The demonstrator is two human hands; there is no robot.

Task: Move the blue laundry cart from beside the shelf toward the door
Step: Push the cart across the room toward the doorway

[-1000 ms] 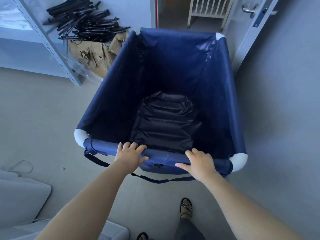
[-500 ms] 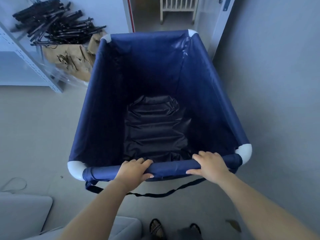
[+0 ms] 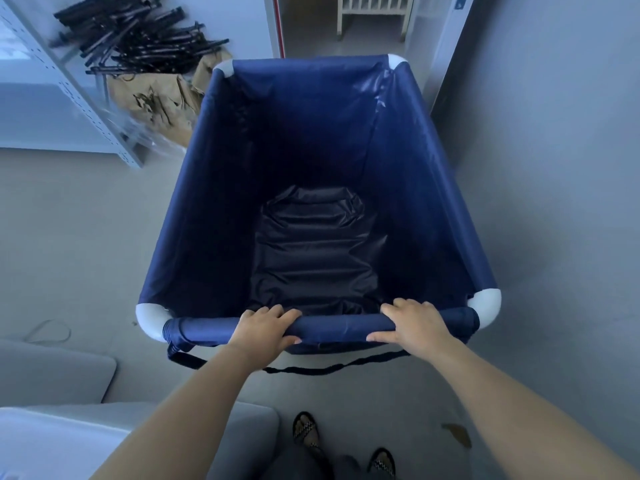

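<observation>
The blue laundry cart fills the middle of the view, a deep fabric bin with white plastic corner pieces. A dark folded sheet lies on its bottom. My left hand grips the near top rail left of centre. My right hand grips the same rail further right. The cart's far end points at the open doorway at the top. A metal shelf stands at the upper left, beside the cart's far left corner.
Black rods and crumpled brown paper lie on the floor by the shelf. A grey wall runs close along the cart's right side. A white crib stands beyond the doorway. Grey cushions sit at the lower left.
The cart's far end has swung from the door edge to line up with the open doorway. Both hands kept their grip on the rail; my feet stepped after it.
</observation>
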